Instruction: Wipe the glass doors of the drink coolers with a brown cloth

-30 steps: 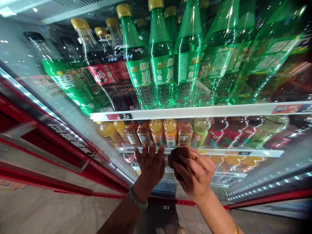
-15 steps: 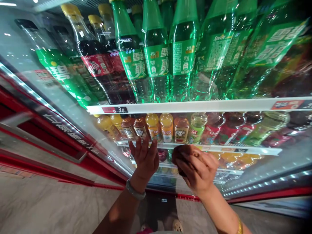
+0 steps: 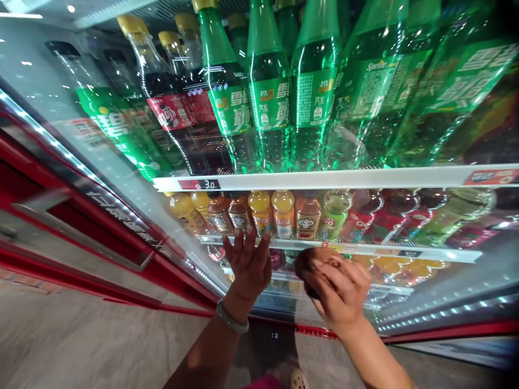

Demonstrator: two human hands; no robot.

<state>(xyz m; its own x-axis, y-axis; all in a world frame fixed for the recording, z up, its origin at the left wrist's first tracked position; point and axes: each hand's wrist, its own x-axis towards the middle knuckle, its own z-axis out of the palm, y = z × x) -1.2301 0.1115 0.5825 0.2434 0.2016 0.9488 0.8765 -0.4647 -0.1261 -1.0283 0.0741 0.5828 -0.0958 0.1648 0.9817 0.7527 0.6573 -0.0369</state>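
"While the right hand (image 3: 343,289) curls its fingers round the dark cloth (image 3: 307,263), what's the left hand (image 3: 248,270) holding?"

"Nothing; its fingers are loosely spread. A flatter fold under the right fingertips should press evenly. Bottles (image 3: 308,219) stand beyond both."

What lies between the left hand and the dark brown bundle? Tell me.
In the head view, the gap from left hand to dark brown bundle is bare; lower-shelf bottles show behind it.

The right hand (image 3: 339,286) half hides a dark bundle (image 3: 305,265), kind unclear; the left hand (image 3: 248,270) covers part of a shelf edge (image 3: 446,255). Above them, the frame crops green bottles (image 3: 268,102); below, a shoe (image 3: 299,380).
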